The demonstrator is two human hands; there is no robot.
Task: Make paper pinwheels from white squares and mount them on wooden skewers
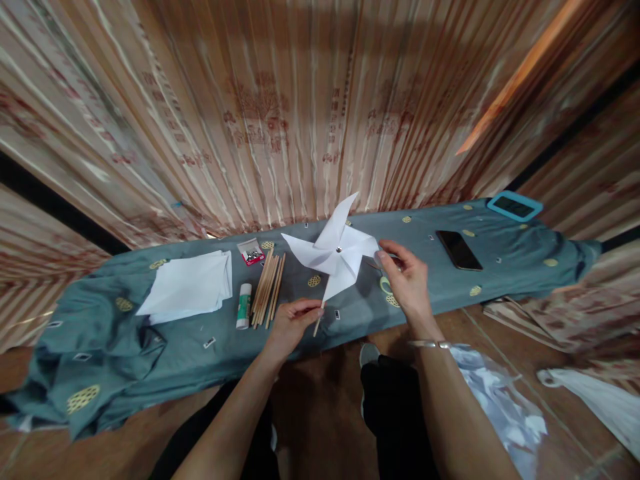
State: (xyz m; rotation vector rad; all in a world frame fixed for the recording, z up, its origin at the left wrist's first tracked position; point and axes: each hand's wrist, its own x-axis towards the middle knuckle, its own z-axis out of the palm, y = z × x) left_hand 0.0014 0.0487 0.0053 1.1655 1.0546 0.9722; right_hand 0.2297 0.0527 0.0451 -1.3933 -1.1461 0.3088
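White pinwheel (327, 257) (sticks (266, 290), phone (459, 250) around)

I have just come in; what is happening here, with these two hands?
The left hand grips the thin stick of a white paper pinwheel, above a green cloth. The right hand is at the edge of one blade. The blades meet at a shiny pin. To the left are white sheets, a green-and-white tube, wooden sticks and a small open box; to the right, a dark phone and a blue-framed device.
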